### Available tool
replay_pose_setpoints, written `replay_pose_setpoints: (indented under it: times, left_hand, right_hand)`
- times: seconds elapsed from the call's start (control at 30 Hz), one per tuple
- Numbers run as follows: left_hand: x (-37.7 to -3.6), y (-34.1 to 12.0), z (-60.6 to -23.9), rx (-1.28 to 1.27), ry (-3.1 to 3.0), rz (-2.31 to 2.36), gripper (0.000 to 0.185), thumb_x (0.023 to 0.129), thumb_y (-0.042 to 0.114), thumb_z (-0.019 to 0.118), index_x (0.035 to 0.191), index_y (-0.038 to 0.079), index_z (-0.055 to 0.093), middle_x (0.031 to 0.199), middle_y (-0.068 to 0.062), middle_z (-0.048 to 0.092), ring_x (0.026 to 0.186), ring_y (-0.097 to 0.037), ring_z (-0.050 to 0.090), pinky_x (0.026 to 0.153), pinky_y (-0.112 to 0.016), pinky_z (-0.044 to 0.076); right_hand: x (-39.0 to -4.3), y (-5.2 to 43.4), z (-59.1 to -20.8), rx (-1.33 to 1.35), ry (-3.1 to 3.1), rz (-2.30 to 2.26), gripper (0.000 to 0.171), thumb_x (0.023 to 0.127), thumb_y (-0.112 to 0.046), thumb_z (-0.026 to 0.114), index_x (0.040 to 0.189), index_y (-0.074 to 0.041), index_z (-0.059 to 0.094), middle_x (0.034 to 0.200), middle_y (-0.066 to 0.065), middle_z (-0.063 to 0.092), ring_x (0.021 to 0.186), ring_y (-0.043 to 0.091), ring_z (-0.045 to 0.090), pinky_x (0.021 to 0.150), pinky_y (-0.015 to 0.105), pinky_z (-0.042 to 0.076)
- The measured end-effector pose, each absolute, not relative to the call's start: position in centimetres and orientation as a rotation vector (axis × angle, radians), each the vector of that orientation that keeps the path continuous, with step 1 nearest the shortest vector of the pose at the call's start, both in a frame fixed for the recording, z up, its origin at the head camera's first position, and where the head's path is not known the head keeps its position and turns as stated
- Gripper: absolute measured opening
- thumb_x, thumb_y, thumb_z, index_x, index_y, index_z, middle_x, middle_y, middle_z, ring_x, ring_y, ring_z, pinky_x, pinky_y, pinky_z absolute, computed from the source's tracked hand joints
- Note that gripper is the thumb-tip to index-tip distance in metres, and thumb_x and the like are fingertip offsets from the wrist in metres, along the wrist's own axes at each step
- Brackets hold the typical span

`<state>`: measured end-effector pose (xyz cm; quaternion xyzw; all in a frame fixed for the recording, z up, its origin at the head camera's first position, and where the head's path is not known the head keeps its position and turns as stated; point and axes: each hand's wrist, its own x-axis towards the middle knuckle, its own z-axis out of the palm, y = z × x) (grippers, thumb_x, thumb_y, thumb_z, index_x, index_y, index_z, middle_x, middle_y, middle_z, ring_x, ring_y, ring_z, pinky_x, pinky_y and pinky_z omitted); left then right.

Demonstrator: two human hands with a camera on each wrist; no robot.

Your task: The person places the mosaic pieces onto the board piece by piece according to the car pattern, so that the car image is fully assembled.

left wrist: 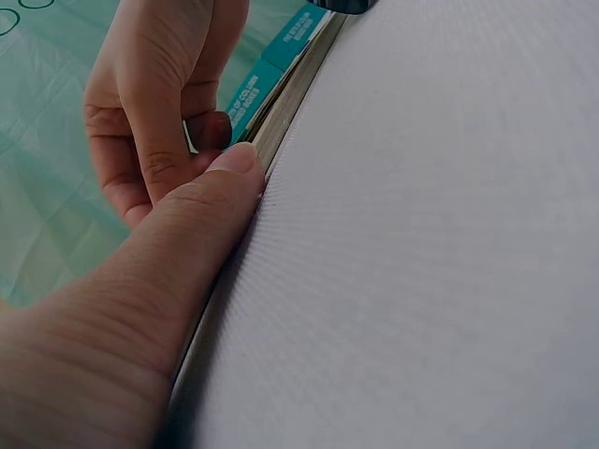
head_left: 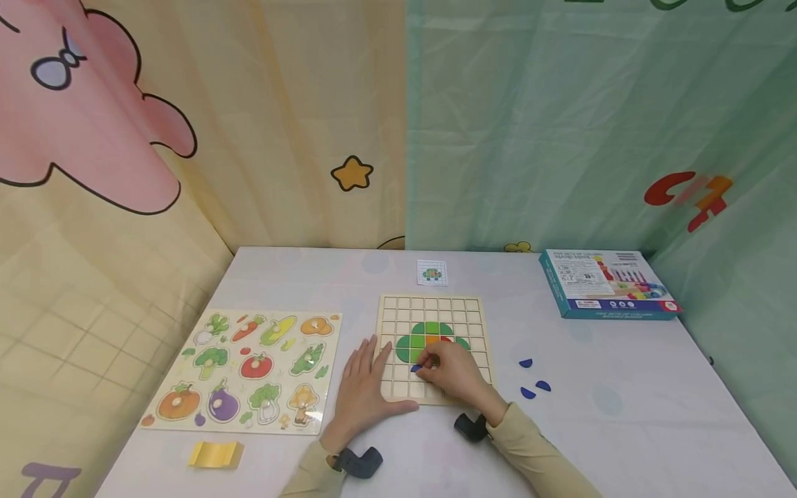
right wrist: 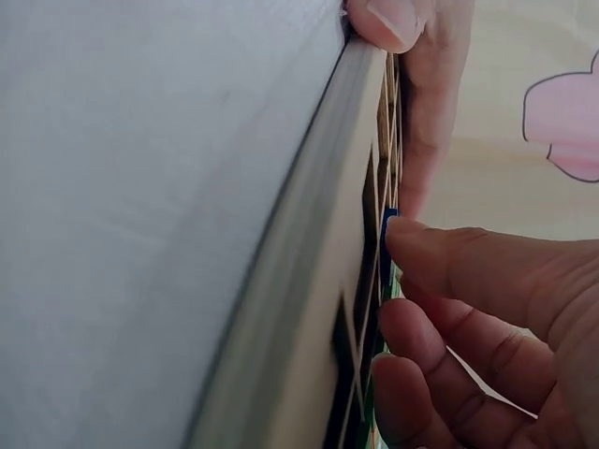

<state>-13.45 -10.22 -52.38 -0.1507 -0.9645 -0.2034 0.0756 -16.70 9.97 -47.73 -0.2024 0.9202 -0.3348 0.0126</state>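
Green top done, my right hand (head_left: 453,373) pinching blue piece (head_left: 416,368) onto grid board (head_left: 436,304), left hand (head_left: 364,387) flat steadying; 3 blue pcs (head_left: 534,379) left at right.

The head view looks forward and down from above the table (head_left: 623,429), taking in its whole top and the curtains behind; the grid board (head_left: 386,325) sits at centre frame. The left wrist view lies almost on the tabletop, rolled sideways, very near the left hand (left wrist: 103,318) in the lower left of the frame, facing along the board's edge. The right wrist view is equally low and rolled, close to the right hand (right wrist: 487,318) at lower right. All three share the board and both hands.
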Motion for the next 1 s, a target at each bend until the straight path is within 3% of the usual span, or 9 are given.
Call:
replay_pose_setpoints:
  times: [0.37,0.73,1.0]
  left_hand:
    - [-13.5,-9.9,-52.3,-0.462,-2.884,-0.614,0.118,0.06,0.088,0.054,0.149,0.014,0.031,0.154,-0.016,0.019,0.142,-0.03,0.012,0.113,-0.044,0.01]
    - [-13.4,-10.1,-52.3,-0.449,-2.897,-0.621,0.118,0.06,0.087,0.055,0.149,0.014,0.031,0.155,-0.015,0.017,0.142,-0.029,0.01,0.114,-0.044,0.009]
    - [-13.4,-10.1,-52.3,-0.449,-2.902,-0.622,0.118,0.06,0.087,0.055,0.149,0.014,0.031,0.155,-0.015,0.017,0.142,-0.029,0.01,0.114,-0.043,0.009]
  right_hand:
    - [-15.2,14.1,-46.6,-0.416,2.883,-1.1,0.01,0.079,-0.017,0.078,0.077,-0.019,0.069,0.068,-0.012,0.054,0.06,0.01,0.047,0.052,0.025,0.04]
    - [-14.3,22.1,-45.7,-0.209,2.993,-1.08,0.004,0.084,-0.011,0.072,0.088,-0.008,0.071,0.071,-0.005,0.059,0.061,0.014,0.047,0.047,0.024,0.039]
    - [-13.6,25.8,-45.8,0.003,2.981,-0.999,0.015,0.084,-0.013,0.072,0.096,-0.004,0.07,0.085,0.003,0.065,0.072,0.019,0.052,0.055,0.028,0.046]
